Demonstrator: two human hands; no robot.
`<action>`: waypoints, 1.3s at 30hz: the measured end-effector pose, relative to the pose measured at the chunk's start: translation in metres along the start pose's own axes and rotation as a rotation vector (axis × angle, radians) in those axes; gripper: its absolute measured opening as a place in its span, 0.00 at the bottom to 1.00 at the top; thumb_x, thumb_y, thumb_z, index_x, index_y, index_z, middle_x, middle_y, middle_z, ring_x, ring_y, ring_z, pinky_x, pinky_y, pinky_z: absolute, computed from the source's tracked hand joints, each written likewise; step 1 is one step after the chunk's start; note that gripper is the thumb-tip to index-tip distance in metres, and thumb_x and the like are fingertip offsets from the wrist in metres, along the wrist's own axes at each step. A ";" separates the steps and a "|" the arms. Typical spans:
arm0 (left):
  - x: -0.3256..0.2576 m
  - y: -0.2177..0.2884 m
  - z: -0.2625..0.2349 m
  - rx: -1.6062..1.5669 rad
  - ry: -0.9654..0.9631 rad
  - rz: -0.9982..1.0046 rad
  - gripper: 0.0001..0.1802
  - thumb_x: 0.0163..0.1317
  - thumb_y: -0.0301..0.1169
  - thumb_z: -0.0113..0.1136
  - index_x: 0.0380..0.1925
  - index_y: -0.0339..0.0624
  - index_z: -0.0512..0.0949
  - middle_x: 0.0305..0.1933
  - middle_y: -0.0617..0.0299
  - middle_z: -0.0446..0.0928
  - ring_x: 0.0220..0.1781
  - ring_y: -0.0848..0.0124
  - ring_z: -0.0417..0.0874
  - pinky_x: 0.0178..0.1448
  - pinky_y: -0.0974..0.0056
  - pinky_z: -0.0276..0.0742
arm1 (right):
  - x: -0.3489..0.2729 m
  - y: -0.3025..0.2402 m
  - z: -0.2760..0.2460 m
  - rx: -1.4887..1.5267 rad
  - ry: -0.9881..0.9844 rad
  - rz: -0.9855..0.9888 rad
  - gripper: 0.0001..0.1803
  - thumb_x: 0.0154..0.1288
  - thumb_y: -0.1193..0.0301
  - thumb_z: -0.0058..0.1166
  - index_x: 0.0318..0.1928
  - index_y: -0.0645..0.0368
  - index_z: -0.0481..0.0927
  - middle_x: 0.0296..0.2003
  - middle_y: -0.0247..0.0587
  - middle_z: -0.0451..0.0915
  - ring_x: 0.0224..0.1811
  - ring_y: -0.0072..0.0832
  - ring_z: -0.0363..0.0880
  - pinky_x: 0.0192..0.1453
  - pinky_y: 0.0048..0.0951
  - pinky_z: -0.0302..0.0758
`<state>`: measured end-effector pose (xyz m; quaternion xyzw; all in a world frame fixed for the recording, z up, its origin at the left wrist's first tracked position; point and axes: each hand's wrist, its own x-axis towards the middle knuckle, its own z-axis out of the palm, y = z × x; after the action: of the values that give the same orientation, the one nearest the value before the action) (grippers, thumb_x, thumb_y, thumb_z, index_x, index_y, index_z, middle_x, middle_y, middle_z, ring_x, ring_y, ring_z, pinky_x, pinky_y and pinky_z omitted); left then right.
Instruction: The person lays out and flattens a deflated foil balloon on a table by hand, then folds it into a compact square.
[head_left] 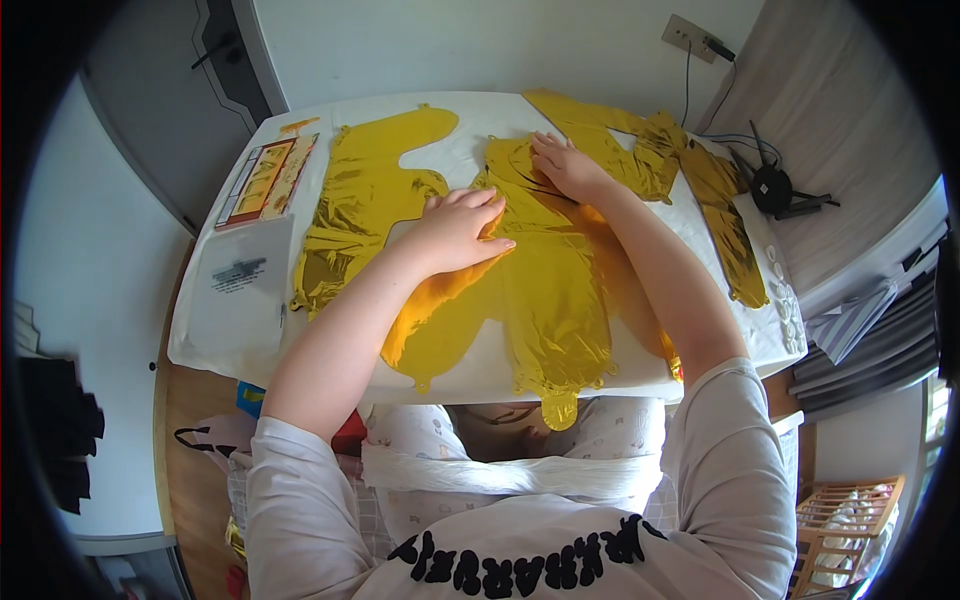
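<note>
A flat, uninflated gold foil balloon [555,300] lies in front of me on the table, its rounded tab hanging over the near edge. My left hand [462,228] rests on its left part, palm down, thumb apart from the fingers. Farther up and to the right, my right hand [570,168] lies flat with fingers stretched near the balloon's top edge. Neither hand grips anything that I can see. Another flat gold foil balloon [355,195] lies to the left, and a further gold foil balloon piece [725,220] stretches along the right side.
A white-covered table [470,112] carries everything. On its left lie a printed orange package [268,180] and a clear plastic bag [235,290]. White ribbon [785,300] sits at the right edge. A black router [772,188] with cables stands by the wall, below a socket [690,38].
</note>
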<state>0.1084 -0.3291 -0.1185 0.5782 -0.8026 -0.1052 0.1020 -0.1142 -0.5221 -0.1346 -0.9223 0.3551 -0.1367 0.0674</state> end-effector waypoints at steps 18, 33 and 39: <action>0.000 -0.001 0.002 -0.020 0.017 0.007 0.43 0.69 0.59 0.58 0.76 0.45 0.65 0.82 0.57 0.58 0.83 0.58 0.55 0.82 0.48 0.48 | -0.003 0.000 0.007 -0.118 -0.034 0.019 0.36 0.83 0.49 0.32 0.78 0.59 0.57 0.80 0.49 0.53 0.84 0.44 0.47 0.84 0.48 0.48; 0.002 -0.006 0.005 -0.043 0.049 0.021 0.44 0.66 0.61 0.59 0.74 0.47 0.67 0.81 0.54 0.60 0.82 0.54 0.56 0.81 0.41 0.51 | -0.001 -0.005 0.003 -0.162 -0.092 0.078 0.37 0.83 0.46 0.29 0.81 0.52 0.53 0.82 0.45 0.49 0.85 0.41 0.43 0.86 0.42 0.41; 0.001 -0.007 0.005 -0.037 0.051 0.018 0.44 0.66 0.61 0.60 0.74 0.47 0.68 0.81 0.54 0.60 0.83 0.56 0.56 0.80 0.41 0.51 | 0.003 -0.006 0.005 -0.111 -0.093 0.063 0.38 0.82 0.41 0.24 0.82 0.47 0.48 0.82 0.45 0.48 0.85 0.41 0.42 0.86 0.45 0.41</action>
<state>0.1131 -0.3316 -0.1255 0.5716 -0.8028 -0.1045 0.1339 -0.1071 -0.5192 -0.1375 -0.9184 0.3873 -0.0715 0.0367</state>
